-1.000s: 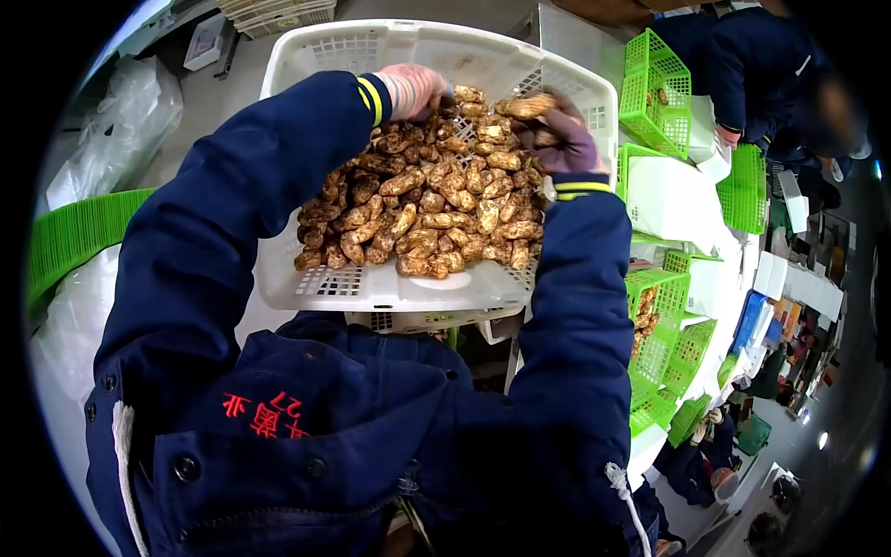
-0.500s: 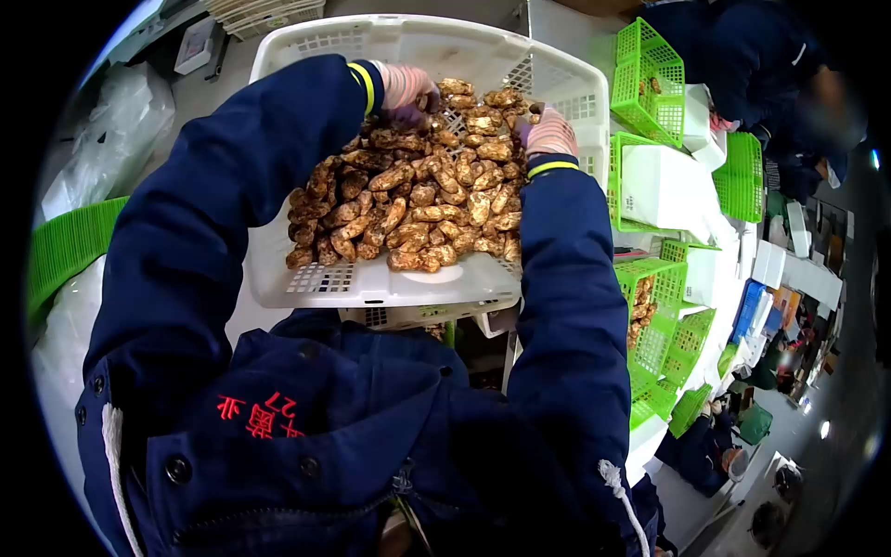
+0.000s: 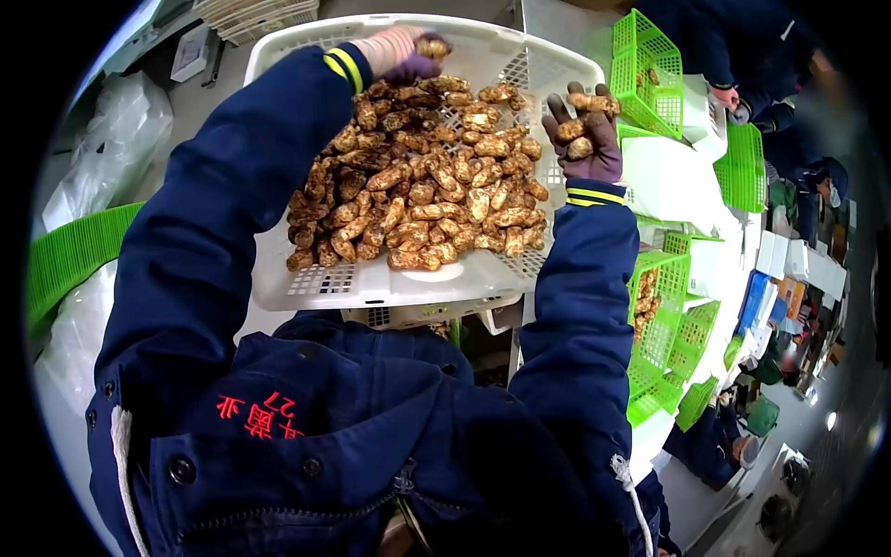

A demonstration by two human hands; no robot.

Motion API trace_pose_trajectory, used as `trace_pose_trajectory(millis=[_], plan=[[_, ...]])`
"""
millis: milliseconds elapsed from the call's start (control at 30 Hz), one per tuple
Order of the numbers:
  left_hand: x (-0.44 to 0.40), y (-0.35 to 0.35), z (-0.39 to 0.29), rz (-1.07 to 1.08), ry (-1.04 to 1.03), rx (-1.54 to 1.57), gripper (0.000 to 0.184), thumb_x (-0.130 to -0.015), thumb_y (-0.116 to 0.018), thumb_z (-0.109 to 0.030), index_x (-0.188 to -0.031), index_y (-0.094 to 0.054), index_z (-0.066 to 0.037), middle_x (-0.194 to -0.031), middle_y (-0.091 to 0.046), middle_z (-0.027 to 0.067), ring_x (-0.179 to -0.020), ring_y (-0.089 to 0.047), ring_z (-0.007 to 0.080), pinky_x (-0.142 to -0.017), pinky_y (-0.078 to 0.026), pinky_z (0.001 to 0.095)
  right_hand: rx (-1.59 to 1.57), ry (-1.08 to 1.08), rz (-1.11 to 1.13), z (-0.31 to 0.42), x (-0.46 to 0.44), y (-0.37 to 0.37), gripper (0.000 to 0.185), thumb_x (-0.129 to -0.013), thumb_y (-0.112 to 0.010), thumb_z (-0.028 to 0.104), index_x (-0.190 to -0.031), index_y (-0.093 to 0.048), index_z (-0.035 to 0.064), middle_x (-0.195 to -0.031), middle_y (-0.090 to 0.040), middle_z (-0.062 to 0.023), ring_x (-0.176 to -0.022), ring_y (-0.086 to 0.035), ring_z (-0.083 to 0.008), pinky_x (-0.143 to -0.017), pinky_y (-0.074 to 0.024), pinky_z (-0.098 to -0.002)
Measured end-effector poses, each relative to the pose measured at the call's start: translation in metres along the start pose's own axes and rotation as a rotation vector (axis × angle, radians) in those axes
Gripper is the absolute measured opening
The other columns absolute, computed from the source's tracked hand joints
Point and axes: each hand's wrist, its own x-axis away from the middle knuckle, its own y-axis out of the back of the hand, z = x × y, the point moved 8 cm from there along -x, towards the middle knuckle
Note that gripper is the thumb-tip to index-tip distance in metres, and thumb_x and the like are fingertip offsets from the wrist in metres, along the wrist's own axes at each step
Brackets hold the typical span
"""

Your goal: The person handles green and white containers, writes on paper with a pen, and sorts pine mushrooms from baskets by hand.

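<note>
White basket (image 3: 464,286) floor mostly hidden beneath heaped brown mushrooms (image 3: 408,232)

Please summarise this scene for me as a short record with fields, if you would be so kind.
Container: white perforated plastic basket
Contents: pile of brown mushrooms
Left hand: gloved, above the basket's far part, holding one mushroom
Right hand: gloved, palm up by the basket's right side, three mushrooms resting on it
Right of basket: green perforated basket with a few brown pieces inside
Nearby: co-worker in dark clothing, upper right
</note>
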Motion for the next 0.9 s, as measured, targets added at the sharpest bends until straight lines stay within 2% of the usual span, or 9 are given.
trace_pose_trajectory(millis=[67, 133, 267, 333, 400, 533, 667, 833, 900], plan=[[-0.01, -0.017, -0.013, -0.326, -0.393, -1.342, 0.041, -0.079, -0.059, -0.009, -0.119, -0.05, -0.013, -0.086, -0.063, 0.0097, -0.077, -0.061, 0.0207, -0.066, -0.05, 0.0294, 0.096, 0.004, -0.072, 0.0, -0.002, 0.001, 0.041, -0.084, -0.054, 0.003, -0.121, -0.043, 0.0138, -0.109, -0.055, -0.0133, -0.094, -0.058, -0.0295, -0.075, -0.0538, -0.0431], [-0.017, -0.035, 0.005, -0.171, -0.207, -1.456, 0.024, -0.078, -0.054, -0.003, -0.1, -0.06, -0.01, -0.09, -0.063, 0.0129, -0.086, -0.061, 0.025, -0.073, -0.049, 0.0334, 0.488, -0.072, -0.179, -0.008, -0.009, -0.007, 0.055, -0.072, -0.067, 0.001, -0.121, -0.044, 0.0069, -0.096, -0.058, -0.0129, -0.078, -0.059, -0.0199, -0.065, -0.0542, -0.0309], [-0.012, -0.044, 0.001, -0.168, -0.12, -1.554, 0.022, -0.076, -0.054, -0.002, -0.096, -0.061, -0.008, -0.088, -0.063, 0.014, -0.086, -0.061, 0.0258, -0.073, -0.049, 0.0343, 1.964, -0.528, -0.048, -0.047, -0.004, -0.016, 0.046, -0.072, -0.069, 0.018, -0.115, -0.052, 0.0108, -0.105, -0.059, -0.0144, -0.091, -0.059, -0.0276, -0.081, -0.0491, -0.0337], [-0.012, -0.037, 0.004, -0.182, -0.138, -1.557, 0.023, -0.076, -0.054, -0.001, -0.096, -0.06, -0.008, -0.087, -0.063, 0.0142, -0.085, -0.062, 0.0258, -0.072, -0.049, 0.0349, 2.431, -0.075, 0.196, -0.068, 0.003, -0.038, 0.034, -0.074, -0.065, 0.017, -0.108, -0.057, 0.0169, -0.116, -0.053, -0.0158, -0.098, -0.055, -0.0309, -0.088, -0.0435, -0.0362], [-0.008, -0.035, -0.005, -0.248, -0.412, -1.376, 0.022, -0.077, -0.053, -0.002, -0.098, -0.059, -0.007, -0.085, -0.064, 0.0132, -0.079, -0.062, 0.0268, -0.069, -0.05, 0.0368, 2.39, -0.454, 0.335, -0.091, -0.003, -0.023, 0.033, -0.075, -0.064, 0.015, -0.107, -0.057, 0.0161, -0.113, -0.053, -0.0138, -0.099, -0.054, -0.0298, -0.087, -0.0441, -0.0376], [-0.002, -0.029, -0.003, -0.069, -0.338, -0.531, 0.032, -0.071, -0.071, -0.013, -0.099, -0.059, -0.007, -0.075, -0.06, 0.0067, -0.061, -0.055, 0.0152, -0.057, -0.048, 0.0337, 2.477, -0.443, 0.321, -0.104, -0.005, -0.018, 0.035, -0.078, -0.06, 0.015, -0.112, -0.053, 0.0151, -0.113, -0.053, -0.0113, -0.103, -0.053, -0.0299, -0.087, -0.0442, -0.0398], [-0.033, -0.036, 0.047, 0.086, -0.051, 0.335, 0.061, -0.069, -0.073, -0.005, -0.122, -0.043, -0.011, -0.091, -0.059, 0.0112, -0.072, -0.059, 0.0188, -0.061, -0.053, 0.0324, 2.423, -0.388, 0.249, -0.096, -0.002, -0.002, 0.034, -0.079, -0.059, 0.014, -0.112, -0.052, 0.016, -0.115, -0.053, -0.0132, -0.104, -0.053, -0.0297, -0.086, -0.0441, -0.0397], [0.034, -0.077, 0.005, 0.156, -0.213, 0.505, 0.025, -0.082, -0.058, -0.008, -0.107, -0.058, -0.009, -0.103, -0.059, 0.0033, -0.095, -0.057, 0.0138, -0.081, -0.048, 0.0246, 1.536, -0.172, -0.167, -0.041, 0.012, 0.02, 0.031, -0.07, -0.066, 0.014, -0.099, -0.059, 0.0082, -0.075, -0.061, -0.0111, -0.072, -0.058, -0.0175, -0.067, -0.0464, -0.0313], [0.048, -0.102, -0.015, 0.211, -0.214, 0.671, 0.025, -0.084, -0.057, -0.013, -0.108, -0.057, -0.009, -0.105, -0.059, 0.0018, -0.096, -0.056, 0.0127, -0.079, -0.049, 0.0244, 1.265, -0.067, -0.234, -0.025, 0.034, 0.029, 0.033, -0.069, -0.067, 0.014, -0.099, -0.058, 0.004, -0.082, -0.062, -0.0092, -0.074, -0.057, -0.0142, -0.068, -0.0465, -0.0281]])
